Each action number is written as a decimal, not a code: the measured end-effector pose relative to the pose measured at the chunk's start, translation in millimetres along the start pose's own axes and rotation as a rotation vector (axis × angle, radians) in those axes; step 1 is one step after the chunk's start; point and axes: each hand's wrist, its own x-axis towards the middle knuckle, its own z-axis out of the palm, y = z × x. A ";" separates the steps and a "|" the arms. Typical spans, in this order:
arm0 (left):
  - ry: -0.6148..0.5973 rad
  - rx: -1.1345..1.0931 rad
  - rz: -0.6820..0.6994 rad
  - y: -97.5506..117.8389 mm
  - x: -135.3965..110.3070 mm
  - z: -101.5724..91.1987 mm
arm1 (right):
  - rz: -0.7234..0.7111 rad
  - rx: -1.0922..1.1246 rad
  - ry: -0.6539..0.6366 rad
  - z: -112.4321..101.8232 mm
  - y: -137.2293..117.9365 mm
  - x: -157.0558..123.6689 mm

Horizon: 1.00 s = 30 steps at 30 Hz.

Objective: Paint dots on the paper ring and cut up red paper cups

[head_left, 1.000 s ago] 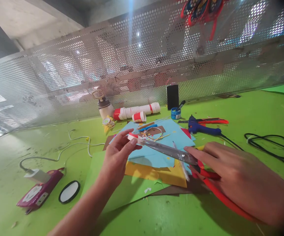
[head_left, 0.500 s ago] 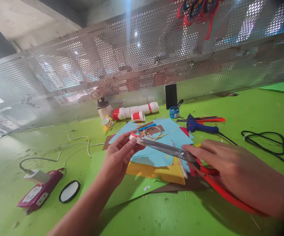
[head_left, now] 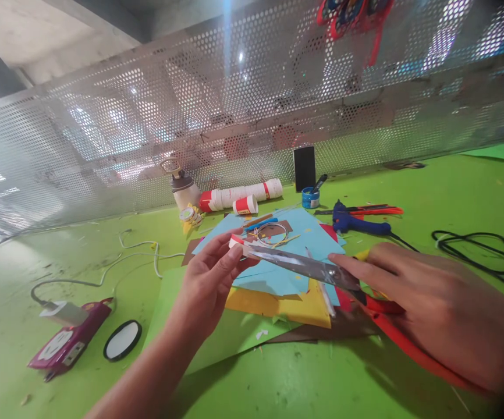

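- Red-handled scissors point(head_left: 313, 267) fill our right hand point(head_left: 430, 302), its fingers wrapped around the grips, blades pointing left.
- Our left hand point(head_left: 210, 279) pinches a small red-and-white piece point(head_left: 237, 240), thumb against fingers, seemingly to steady it for the blades.
- That piece juts beyond our left thumb, meeting the scissors' tips above blue paper point(head_left: 273, 279) on the green desk point(head_left: 261, 387).
- Far right, a glue gun point(head_left: 361, 226) lies aside, likely for space.
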 end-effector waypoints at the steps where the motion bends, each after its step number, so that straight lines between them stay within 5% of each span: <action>1: 0.003 0.006 0.001 0.0 -0.3 0.0 | -0.025 -0.024 -0.030 -0.5 0.4 -0.7; 30: -0.065 0.005 -0.099 -0.3 -2.1 -0.3 | -0.033 -0.016 -0.117 -4.2 -1.4 -5.9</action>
